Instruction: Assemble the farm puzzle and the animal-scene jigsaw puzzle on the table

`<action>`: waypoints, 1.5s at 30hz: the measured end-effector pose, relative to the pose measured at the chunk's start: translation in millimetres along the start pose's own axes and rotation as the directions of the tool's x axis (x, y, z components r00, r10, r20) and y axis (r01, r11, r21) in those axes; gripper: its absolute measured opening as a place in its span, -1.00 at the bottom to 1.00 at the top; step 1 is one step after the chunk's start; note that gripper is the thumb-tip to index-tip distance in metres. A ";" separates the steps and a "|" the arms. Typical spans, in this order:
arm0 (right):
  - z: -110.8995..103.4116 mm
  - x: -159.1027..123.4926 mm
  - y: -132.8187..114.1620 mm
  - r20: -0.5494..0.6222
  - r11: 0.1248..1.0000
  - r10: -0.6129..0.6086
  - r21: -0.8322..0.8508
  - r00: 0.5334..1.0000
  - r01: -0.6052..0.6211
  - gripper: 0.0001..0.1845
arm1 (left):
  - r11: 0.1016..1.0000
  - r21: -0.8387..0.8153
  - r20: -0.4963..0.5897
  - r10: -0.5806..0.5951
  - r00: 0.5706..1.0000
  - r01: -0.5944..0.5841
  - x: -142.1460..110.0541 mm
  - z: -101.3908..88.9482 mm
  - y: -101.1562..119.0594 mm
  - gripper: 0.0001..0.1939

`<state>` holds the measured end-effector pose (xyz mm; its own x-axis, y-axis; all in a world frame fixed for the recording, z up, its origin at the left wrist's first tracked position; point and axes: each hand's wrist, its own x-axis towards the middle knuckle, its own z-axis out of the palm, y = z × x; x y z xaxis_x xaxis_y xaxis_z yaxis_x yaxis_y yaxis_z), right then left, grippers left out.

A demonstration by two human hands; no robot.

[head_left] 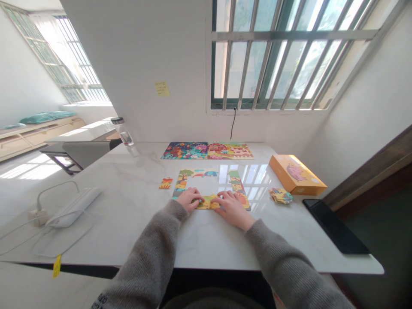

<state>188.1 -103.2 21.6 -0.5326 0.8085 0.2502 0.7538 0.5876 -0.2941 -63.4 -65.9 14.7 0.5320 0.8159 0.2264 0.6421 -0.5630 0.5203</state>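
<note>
From the head camera, the left hand (189, 199) and right hand (231, 209) lie at the near side of a part-built cardboard jigsaw frame (196, 173). Each grip is spread, its fingertips pressed down on a yellow jigsaw piece (207, 203) between them, with no clear pinch. That piece sits at the frame's open near side on the white marble desk (206, 253). It should handle light and stiff but thin, so its edges are the place to take hold. Beyond the frame lie two assembled jigsaw pictures (207, 150); right of it are an orange box (298, 174) and loose pieces (280, 195).
</note>
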 end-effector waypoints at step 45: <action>-4.1 -5.4 -3.5 -0.065 0.997 -0.025 0.071 0.998 0.029 -0.46 | 0.678 0.162 -0.627 -0.490 0.605 0.717 -30.1 -51.1 -86.7 -0.54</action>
<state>189.9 -109.7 25.0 -0.5250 0.7901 0.3165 0.7088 0.6117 -0.3513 -163.3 -34.9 4.9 -0.3394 0.8521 0.3984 0.9061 0.1823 0.3818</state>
